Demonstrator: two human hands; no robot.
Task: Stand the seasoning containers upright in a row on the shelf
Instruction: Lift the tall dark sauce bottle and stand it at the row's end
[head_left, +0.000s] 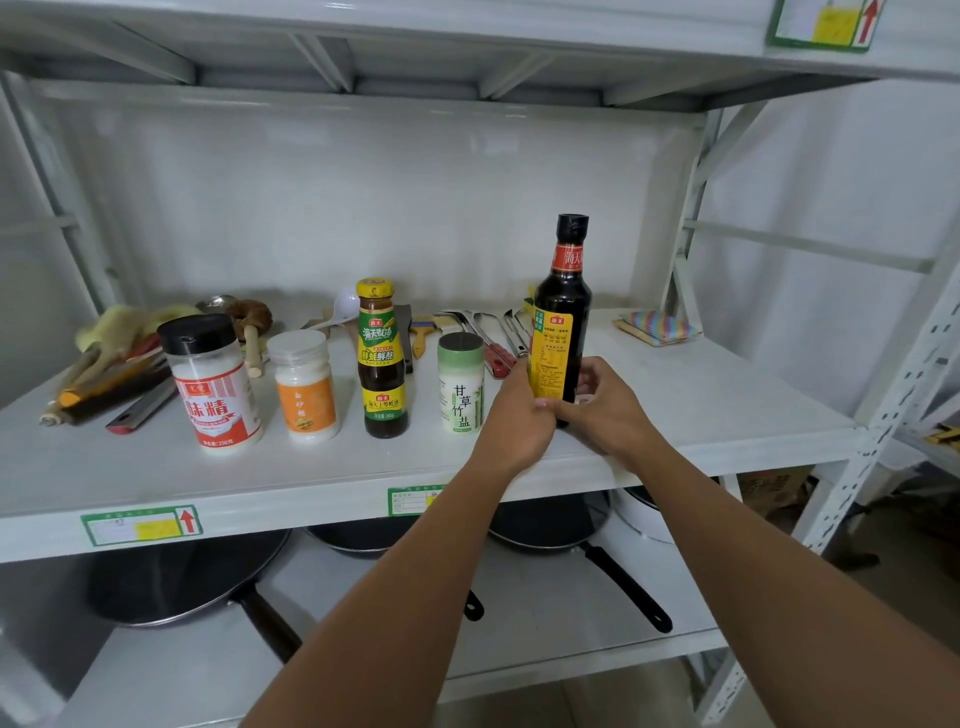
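Several seasoning containers stand upright in a row on the white shelf (156, 467). From the left: a black-capped jar with a red label (213, 382), a white jar with an orange label (306, 387), a dark sauce bottle with a yellow cap (382, 358), a green-and-white salt canister (461, 382). At the right end stands a tall dark soy sauce bottle (563, 306). My left hand (517, 418) and my right hand (608, 410) both grip its lower part, close to the shelf's front edge.
Behind the row lie kitchen tools: brushes (423, 332), metal utensils (493, 327), a white ladle (337, 306), wooden-handled items (109, 358). A striped cloth pad (657, 325) sits at the back right. Black pans (182, 582) rest on the lower shelf. An upper shelf hangs overhead.
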